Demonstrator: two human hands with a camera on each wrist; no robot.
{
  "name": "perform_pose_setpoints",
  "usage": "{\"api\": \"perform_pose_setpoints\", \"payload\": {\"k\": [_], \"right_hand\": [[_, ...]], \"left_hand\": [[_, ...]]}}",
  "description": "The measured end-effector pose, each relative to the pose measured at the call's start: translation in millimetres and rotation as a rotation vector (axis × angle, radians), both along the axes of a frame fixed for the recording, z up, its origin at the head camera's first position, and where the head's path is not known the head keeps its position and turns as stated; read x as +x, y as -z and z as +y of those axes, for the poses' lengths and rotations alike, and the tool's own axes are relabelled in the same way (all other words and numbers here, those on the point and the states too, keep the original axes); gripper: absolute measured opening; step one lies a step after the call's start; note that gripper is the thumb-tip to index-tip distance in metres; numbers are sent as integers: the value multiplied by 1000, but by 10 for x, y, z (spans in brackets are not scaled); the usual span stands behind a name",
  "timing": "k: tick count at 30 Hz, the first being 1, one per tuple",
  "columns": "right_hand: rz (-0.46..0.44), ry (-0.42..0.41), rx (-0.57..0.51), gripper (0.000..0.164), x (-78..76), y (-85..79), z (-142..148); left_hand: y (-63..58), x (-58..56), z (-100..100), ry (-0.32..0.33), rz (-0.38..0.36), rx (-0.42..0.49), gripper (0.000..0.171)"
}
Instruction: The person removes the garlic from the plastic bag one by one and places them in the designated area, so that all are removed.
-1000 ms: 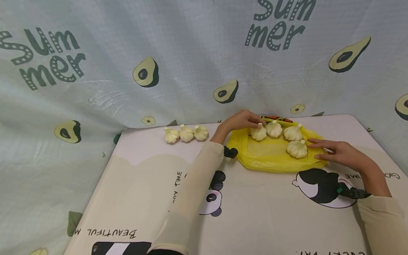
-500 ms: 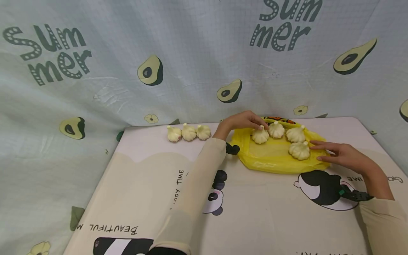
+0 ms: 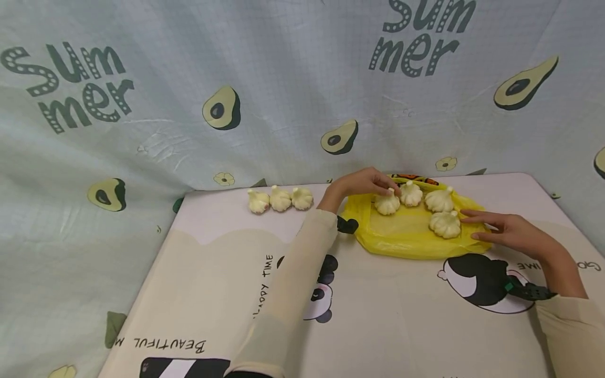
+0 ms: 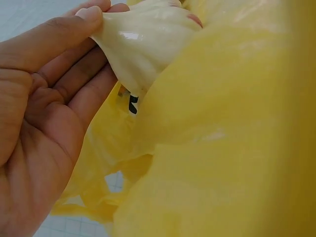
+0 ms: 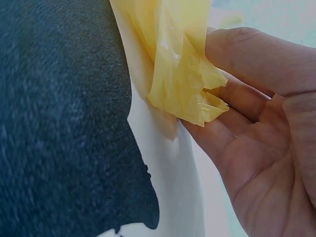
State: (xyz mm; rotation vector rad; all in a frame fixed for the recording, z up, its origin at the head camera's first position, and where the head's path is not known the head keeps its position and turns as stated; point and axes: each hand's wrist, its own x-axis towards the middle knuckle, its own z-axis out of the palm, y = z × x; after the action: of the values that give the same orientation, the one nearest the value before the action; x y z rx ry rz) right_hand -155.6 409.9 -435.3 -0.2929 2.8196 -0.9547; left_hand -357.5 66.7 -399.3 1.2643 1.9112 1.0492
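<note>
My left hand (image 3: pixel 366 182) pinches a garlic bulb (image 3: pixel 387 202) by its stem, at the left side of a yellow plastic bag (image 3: pixel 402 247). In the left wrist view, the thumb and fingertips meet on the bulb's neck (image 4: pixel 106 23), while bag plastic hides part of the bulb. Several garlic bulbs lie on the flattened bag, including a back one (image 3: pixel 411 193) and a front right one (image 3: pixel 445 224). My right hand (image 3: pixel 515 234) rests at the bag's right edge with fingers extended beside that front bulb. The right wrist view shows its fingers loosely around a crumpled bag corner (image 5: pixel 190 94).
Three more garlic bulbs (image 3: pixel 281 199) stand in a row at the table's back left. A printed cloth (image 3: pixel 378 315) covers the table. Behind it hangs a curtain (image 3: pixel 283 105) with avocado prints, close to the table's back edge.
The head view has shifted slightly. My left hand and its garlic bulb have come a little nearer on the bag. My right hand stays beside the bag's right edge.
</note>
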Motion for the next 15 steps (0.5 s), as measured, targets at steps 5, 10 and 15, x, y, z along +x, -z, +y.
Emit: {"api": "perform_pose_setpoints", "payload": {"k": [5,10,15], "right_hand": [[-9,8,13,40,4,-2,7],[-14,4,3,40,-3,14,13],[-6,2,19,41,-13,21,0]], "left_hand": [[0,15,22,-6,-37,6,28],[-4,25,13,-5,-44,6,28],[12,3,6,6,-56,17,28]]}}
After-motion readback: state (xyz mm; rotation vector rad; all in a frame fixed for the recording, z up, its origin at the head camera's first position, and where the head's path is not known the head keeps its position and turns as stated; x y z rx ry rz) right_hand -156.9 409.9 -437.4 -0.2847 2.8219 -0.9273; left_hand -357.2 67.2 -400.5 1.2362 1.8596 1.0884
